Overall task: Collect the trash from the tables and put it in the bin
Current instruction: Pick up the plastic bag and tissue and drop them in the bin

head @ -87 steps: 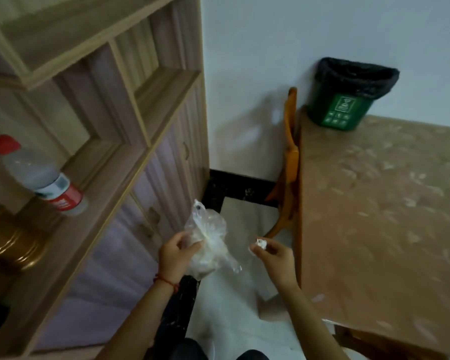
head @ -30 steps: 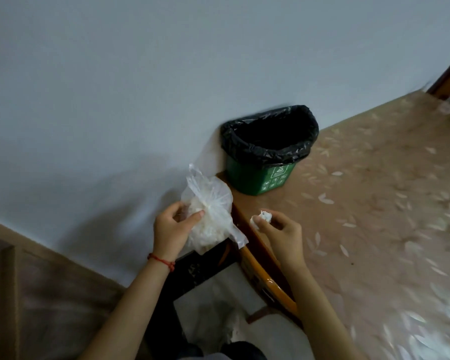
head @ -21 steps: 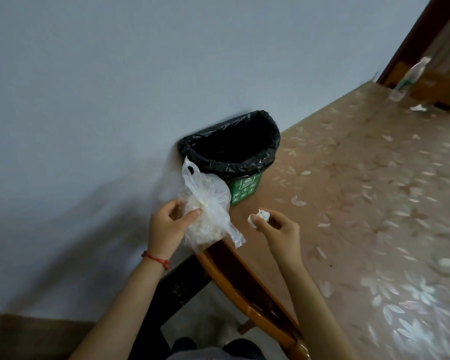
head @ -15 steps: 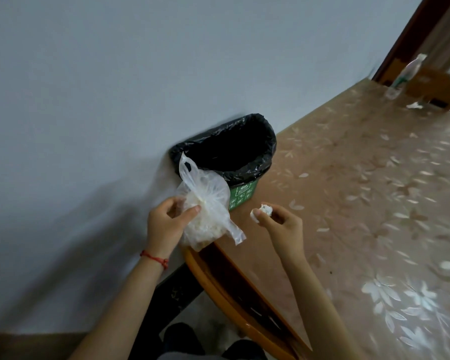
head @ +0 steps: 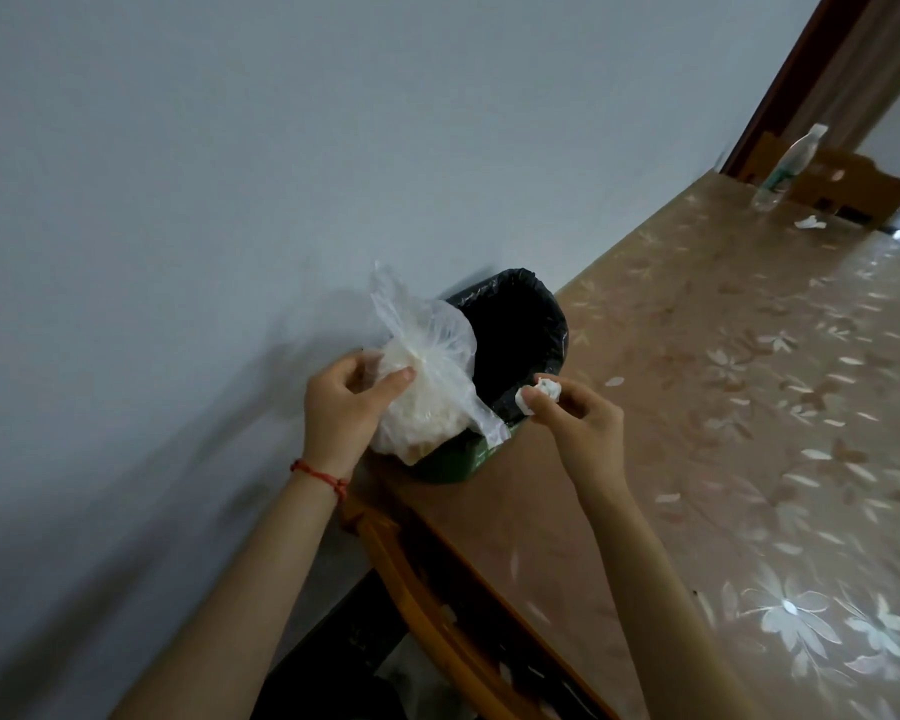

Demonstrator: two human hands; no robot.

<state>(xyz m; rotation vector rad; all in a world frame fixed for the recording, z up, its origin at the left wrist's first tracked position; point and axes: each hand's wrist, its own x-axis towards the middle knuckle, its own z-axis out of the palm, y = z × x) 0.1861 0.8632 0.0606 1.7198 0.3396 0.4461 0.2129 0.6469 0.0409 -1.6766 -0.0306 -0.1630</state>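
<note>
Here, one clear plastic bag [head: 427,376] is pinched by the left hand [head: 341,407], one crumpled tissue [head: 540,394] by the right hand [head: 585,426], both over one green bin [head: 510,335]; its label is unreadable.

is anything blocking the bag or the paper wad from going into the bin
Nothing visible does. The bin stands open, black liner folded over its rim, no lid. The left hand holds the plastic bag at the bin's near-left rim, and the right hand pinches the crumpled paper at its near rim.
</note>
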